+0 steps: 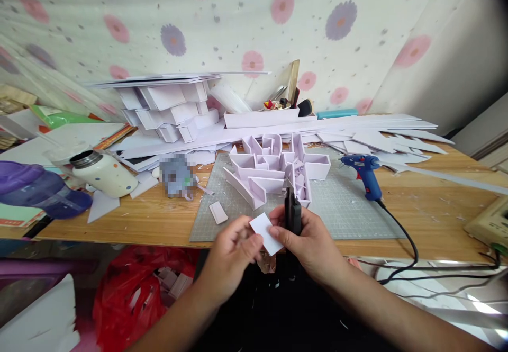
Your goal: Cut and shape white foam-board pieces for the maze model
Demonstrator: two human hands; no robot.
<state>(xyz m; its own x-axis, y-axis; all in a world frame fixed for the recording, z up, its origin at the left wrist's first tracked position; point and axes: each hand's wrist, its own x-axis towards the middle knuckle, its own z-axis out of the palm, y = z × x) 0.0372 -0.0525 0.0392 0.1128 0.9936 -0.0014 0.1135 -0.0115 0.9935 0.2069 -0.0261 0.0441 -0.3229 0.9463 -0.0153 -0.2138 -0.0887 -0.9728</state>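
My left hand pinches a small white foam-board rectangle at the table's front edge. My right hand touches the same piece with its fingertips and grips a black utility knife that points upward. Just beyond my hands, on a grey cutting mat, stands a white foam-board model made of several small walls and boxes. A loose white strip lies on the mat to the left.
A blue glue gun with a black cord rests at the mat's right. White foam sheets and stacked boxes fill the back. A cream bottle and purple container lie left. A red bag sits below.
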